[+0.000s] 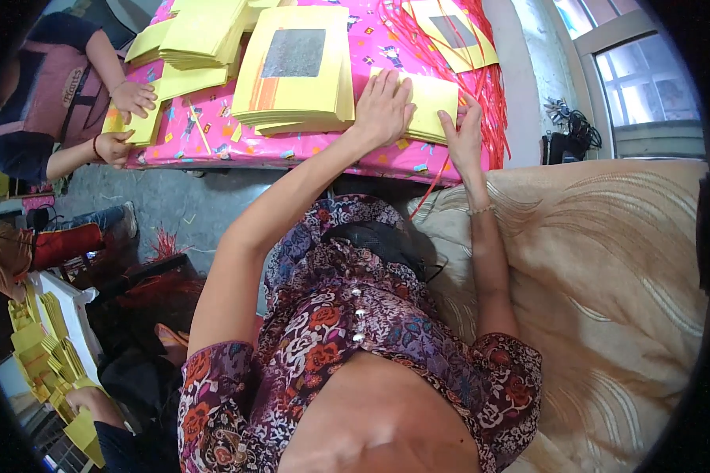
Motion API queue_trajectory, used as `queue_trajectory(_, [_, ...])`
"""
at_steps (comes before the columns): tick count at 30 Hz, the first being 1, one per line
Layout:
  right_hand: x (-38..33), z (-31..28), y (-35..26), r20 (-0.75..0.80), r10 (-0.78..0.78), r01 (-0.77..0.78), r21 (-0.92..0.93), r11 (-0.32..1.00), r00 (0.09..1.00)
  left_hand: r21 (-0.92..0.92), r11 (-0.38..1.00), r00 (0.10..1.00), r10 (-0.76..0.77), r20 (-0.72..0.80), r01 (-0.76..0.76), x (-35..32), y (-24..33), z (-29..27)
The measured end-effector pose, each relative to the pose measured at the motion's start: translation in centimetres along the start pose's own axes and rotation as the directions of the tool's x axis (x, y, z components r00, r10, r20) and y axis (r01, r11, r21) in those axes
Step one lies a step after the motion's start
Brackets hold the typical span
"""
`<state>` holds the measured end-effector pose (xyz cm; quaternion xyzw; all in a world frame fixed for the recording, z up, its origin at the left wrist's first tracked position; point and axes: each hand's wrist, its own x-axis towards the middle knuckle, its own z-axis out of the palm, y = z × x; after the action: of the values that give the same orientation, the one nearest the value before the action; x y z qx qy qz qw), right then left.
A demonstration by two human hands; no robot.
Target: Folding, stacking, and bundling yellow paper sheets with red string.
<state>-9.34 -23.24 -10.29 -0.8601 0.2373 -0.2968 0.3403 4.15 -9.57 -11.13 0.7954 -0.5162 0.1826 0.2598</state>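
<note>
The left hand (385,109), fingers outstretched, rests on a yellow rectangular paper stack (432,104); the right hand (464,139), thumb parted wide, brackets its right edge.

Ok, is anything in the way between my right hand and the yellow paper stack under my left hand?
Nothing visible. Your right hand is at the right edge of the yellow paper stack; your left hand rests on top. The red strips lie mostly farther right.
</note>
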Motion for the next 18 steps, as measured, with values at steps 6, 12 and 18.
queue_trajectory(6, [1.1, -0.9, 0.3, 0.032, -0.017, 0.021, -0.133, 0.991, 0.999, 0.193, 0.98, 0.996, 0.029, 0.083, -0.044, 1.9, 1.2, -1.1])
queue_trajectory(12, [2.8, -1.4, 1.1, 0.074, 0.025, -0.021, -0.061, 0.998, 0.997, 0.123, 0.992, 0.992, -0.028, 0.127, 0.012, 2.7, 1.6, -2.6])
queue_trajectory(18, [2.8, -2.2, -1.1, 0.027, -0.081, 0.085, -0.28, 0.956, 0.996, 0.071, 0.997, 0.997, -0.027, 0.072, 0.022, 3.0, 1.3, -4.5])
